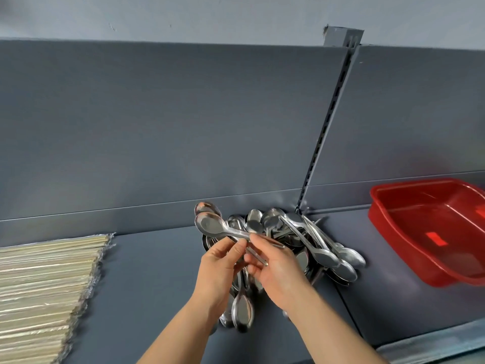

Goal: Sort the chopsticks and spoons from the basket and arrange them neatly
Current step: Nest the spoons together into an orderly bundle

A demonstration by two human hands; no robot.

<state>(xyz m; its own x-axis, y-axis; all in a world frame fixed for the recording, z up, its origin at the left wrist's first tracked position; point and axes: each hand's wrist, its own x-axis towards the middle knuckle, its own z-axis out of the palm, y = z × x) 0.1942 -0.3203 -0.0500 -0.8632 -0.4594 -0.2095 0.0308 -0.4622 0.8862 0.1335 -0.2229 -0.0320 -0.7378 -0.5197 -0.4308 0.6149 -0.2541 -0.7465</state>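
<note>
When checked nearest first, found left hand [220,266] and right hand [278,271] both curled, pinching handles of 2 lifted spoons [212,225]. Beyond, logged 1 spoon pile [322,254] on grey shelf [157,271], uncountable; 1 chopstick stack [44,279] left; 1 red basket [385,224] right.

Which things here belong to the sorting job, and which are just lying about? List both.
Job: held spoons, in left hand and right hand; spoon pile; stacked chopsticks; red basket.
Lying about: slotted upright; grey back panel.
</note>
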